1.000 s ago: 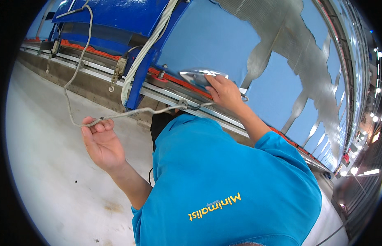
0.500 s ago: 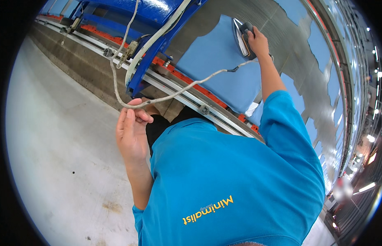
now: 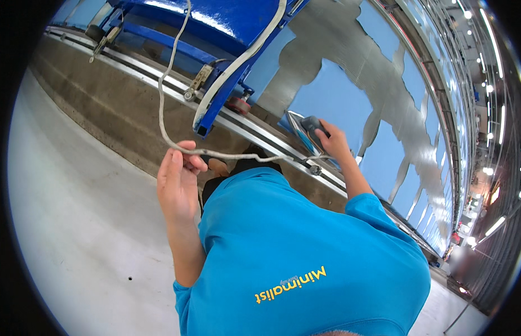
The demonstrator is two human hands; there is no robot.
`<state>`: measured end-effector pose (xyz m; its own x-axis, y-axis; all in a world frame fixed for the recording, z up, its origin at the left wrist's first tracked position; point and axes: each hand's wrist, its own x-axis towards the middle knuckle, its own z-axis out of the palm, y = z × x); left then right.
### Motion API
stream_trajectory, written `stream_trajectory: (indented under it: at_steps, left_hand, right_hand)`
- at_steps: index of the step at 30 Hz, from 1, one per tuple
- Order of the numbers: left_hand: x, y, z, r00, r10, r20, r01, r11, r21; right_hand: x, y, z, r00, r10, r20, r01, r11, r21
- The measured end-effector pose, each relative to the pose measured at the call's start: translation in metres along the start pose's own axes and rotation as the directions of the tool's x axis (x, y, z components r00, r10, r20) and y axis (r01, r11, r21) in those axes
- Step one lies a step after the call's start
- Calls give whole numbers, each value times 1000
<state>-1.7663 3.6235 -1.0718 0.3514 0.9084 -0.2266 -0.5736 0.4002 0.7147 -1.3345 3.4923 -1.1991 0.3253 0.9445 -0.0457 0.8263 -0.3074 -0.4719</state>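
Note:
My right hand is closed around the dark handle of a clothes iron. The iron is over the near edge of the long table, close to the metal rail, and appears tilted. Pale blue cloth pieces lie on the table beyond it. A whitish cord runs from the iron's back to my left hand, then up past the blue machine frame. My left thumb and fingers pinch this cord, with the other fingers loosely curled.
A blue metal carriage stands over the table at the upper left, its slanted leg near the cord. A metal rail runs along the table's near edge. Pale floor lies to my left. Bright lamps hang at far right.
The iron in my right hand has come toward me, from the cloth to the table's near edge. The cord between my hands hangs slacker. My left hand keeps its pinch; the view has shifted.

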Motion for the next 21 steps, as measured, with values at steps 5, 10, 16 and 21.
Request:
stream_trajectory:
  at_steps: [5, 10, 16, 21]
  left_hand:
    - [9, 17, -38, 999, -17, 47, 16, 1000, 26]
    - [25, 30, -53, 996, 34, -85, -24, 994, 105]
    - [32, 27, -69, 998, -57, 23, 56, 997, 55]
    - [36, 26, -51, 972, -231, 47, 218, 955, 201]
  right_hand:
    - [41, -55, 8, 998, 11, -69, -12, 1000, -14]
    - [114, -62, 40, 991, -7, -134, 9, 1000, 11]
    - [209, -45, 55, 984, -97, -152, 81, 991, -106]
    - [295, -12, 50, 987, 49, -150, -61, 995, -82]
